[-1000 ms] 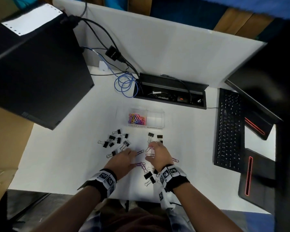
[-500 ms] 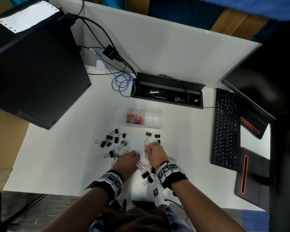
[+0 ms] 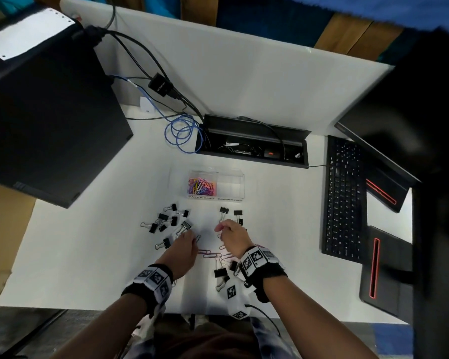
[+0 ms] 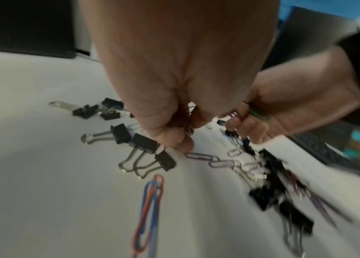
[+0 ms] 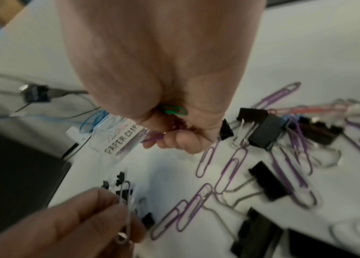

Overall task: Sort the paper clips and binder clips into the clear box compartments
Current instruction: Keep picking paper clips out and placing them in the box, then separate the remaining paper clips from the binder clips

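Note:
The clear box (image 3: 231, 186) stands mid-desk; its left compartment holds colourful paper clips (image 3: 201, 186), and its right one looks empty. My left hand (image 3: 192, 235) is curled and pinches a silver paper clip (image 5: 126, 209), with more clips bunched in its fingers (image 4: 181, 137). My right hand (image 3: 219, 229) is curled around a green paper clip (image 5: 172, 110) and a purple one (image 5: 154, 137). Purple paper clips (image 3: 210, 253) lie on the desk between the hands. Black binder clips (image 3: 166, 221) are scattered left of my left hand, two (image 3: 230, 212) ahead of my right hand, more (image 3: 219, 273) by my right wrist.
A black keyboard (image 3: 344, 200) lies to the right, and an open cable tray (image 3: 252, 143) with a blue cable coil (image 3: 182, 134) sits behind the box. A large black case (image 3: 44, 120) overhangs the left. A blue and a red paper clip (image 4: 150, 200) lie near the front edge.
Both hands have lifted off the desk with their fingers curled on paper clips and drawn slightly apart, uncovering the purple clips between them.

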